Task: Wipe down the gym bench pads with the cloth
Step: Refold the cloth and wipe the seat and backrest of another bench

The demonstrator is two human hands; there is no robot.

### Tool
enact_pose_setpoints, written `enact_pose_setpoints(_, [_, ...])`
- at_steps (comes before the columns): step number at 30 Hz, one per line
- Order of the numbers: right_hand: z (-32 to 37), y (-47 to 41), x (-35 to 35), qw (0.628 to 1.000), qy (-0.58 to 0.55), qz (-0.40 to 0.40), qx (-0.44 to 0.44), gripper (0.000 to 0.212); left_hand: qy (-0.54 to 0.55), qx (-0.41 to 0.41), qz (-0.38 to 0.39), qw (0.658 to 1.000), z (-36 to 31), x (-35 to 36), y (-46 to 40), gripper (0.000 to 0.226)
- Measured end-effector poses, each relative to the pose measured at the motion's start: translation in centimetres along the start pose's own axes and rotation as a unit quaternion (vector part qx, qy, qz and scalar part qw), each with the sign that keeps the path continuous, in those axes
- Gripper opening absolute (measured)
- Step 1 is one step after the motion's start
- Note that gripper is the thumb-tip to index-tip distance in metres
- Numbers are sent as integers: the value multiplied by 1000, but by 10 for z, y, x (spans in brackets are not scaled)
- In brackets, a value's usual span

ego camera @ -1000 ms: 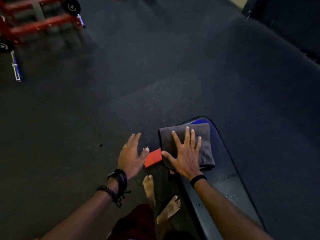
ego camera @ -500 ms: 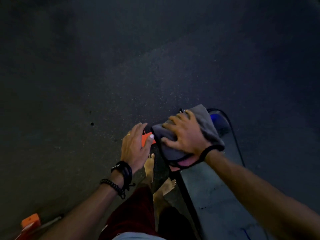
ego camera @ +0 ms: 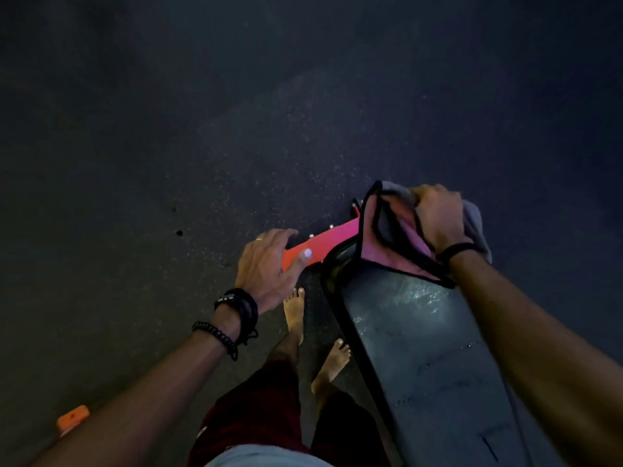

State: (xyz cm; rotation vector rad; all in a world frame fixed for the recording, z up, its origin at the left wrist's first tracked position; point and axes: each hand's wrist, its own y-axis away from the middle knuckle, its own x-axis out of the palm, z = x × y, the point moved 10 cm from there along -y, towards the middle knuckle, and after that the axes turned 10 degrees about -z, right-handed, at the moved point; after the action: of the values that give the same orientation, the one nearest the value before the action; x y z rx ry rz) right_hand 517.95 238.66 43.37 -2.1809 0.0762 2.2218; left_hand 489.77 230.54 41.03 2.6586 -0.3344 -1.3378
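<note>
Your right hand (ego camera: 438,219) gripped the cloth (ego camera: 387,230) bunched over the bench pad's (ego camera: 421,348) far end, while your left hand (ego camera: 268,264) curled round the orange frame bar (ego camera: 323,242). You seemed mid-wipe at that end; next, I judged, drag the cloth back along the wet surface.

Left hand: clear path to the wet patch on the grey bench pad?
Probably yes. The left hand grips the orange frame bar beside the grey bench pad; nothing lies between. The right hand holds the grey-pink cloth at the far end.
</note>
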Motion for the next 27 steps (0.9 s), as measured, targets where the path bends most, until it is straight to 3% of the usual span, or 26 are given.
enact_pose_setpoints(2, [50,27,7,998,15,10,-57,55,1,-11,4,1000,6,3,3,73])
enact_pose_setpoints(4, [119,78,5,980,-95,24,-172,43,10,-27,-1,1000,9,3,4,71])
enact_pose_setpoints(6, [125,92,3,957,-134,20,-256,39,16,-29,-10,999,7,2,3,65])
enact_pose_setpoints(7, [104,77,4,959,-134,4,-250,38,15,-26,-13,999,4,1,1,63])
enact_pose_setpoints(11, [-14,6,6,995,-83,-18,42,50,4,-17,-28,999,-3,-3,-6,65])
enact_pose_setpoints(13, [14,21,10,1000,-5,-23,-1,44,18,-16,-38,999,-6,-1,-3,68])
enact_pose_setpoints(15, [62,50,7,992,-58,-25,-112,44,22,-11,-39,999,-15,5,0,70])
enact_pose_setpoints(17, [59,54,1,981,-130,-50,-135,37,23,4,-33,999,-29,13,-1,70])
enact_pose_setpoints(20, [-25,27,5,979,-168,-99,59,37,25,41,-39,998,-59,22,-15,68])
enact_pose_setpoints(23, [-101,73,34,909,-295,-99,277,41,20,100,-29,994,-93,39,-26,59])
enact_pose_setpoints(27, [-129,173,44,904,-281,-132,295,49,-23,206,17,978,-140,70,-43,59])
